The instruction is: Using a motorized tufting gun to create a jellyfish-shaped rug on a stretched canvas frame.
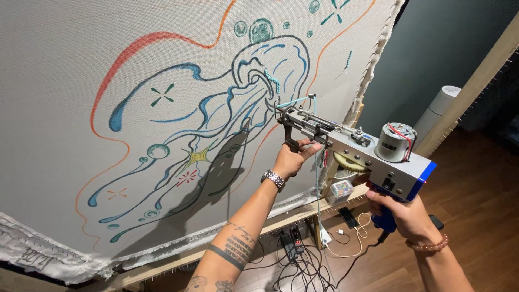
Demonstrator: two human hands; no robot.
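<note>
My right hand (406,215) is clenched round the blue rear grip of the tufting gun (354,148), low right, nearest me. Left hand (291,160) w/ fingers wrapped tight on the front handle, further out. Gun's needle tip sits vs the stretched cloth (81,81), by the drawn jellyfish (254,81). Blue yarn (294,101) runs to tip.

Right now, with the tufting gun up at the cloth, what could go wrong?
1. The left hand grips the front handle just below the needle; a slip could bring fingers near it.
2. The yarn hangs loose past the exposed gear and might snag.
3. Cables lie tangled on the floor below, a possible trip hazard.
</note>
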